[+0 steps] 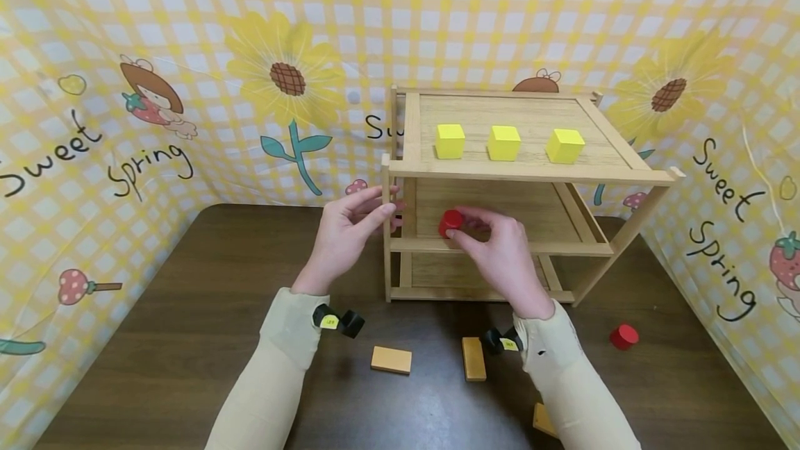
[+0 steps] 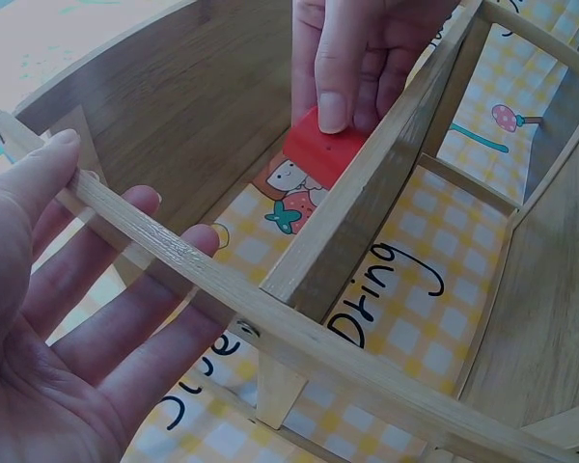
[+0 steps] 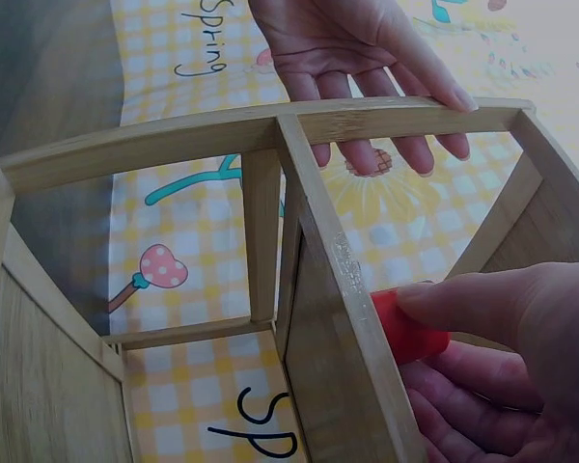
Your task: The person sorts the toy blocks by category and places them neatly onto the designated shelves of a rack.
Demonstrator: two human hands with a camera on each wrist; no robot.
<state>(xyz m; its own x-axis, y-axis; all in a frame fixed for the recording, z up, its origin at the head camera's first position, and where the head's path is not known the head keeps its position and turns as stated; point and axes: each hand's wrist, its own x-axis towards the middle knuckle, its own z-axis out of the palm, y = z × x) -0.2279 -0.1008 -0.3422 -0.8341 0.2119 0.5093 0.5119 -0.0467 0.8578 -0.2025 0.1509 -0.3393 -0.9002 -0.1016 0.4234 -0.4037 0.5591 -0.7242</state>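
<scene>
My right hand (image 1: 503, 255) pinches a red cylinder block (image 1: 450, 223) between thumb and fingers. It holds the block at the left front part of the middle tier of a wooden shelf rack (image 1: 500, 250). Whether the block touches the board, I cannot tell. My left hand (image 1: 350, 231) is at the rack's left front post (image 2: 164, 246): the thumb touches the post, and the loosely extended fingers pass behind it. Three yellow cubes, the left cube (image 1: 450, 142), middle cube (image 1: 503, 143) and right cube (image 1: 565, 146), stand in a row on the top tier.
A second red cylinder (image 1: 623, 337) lies on the dark table (image 1: 187, 339) right of the rack. Orange rectangular blocks lie in front: one block (image 1: 391, 360) at left, another block (image 1: 474, 359) mid-table, a third block (image 1: 544, 420) partly under the right sleeve. Patterned cloth (image 1: 206, 19) surrounds the table.
</scene>
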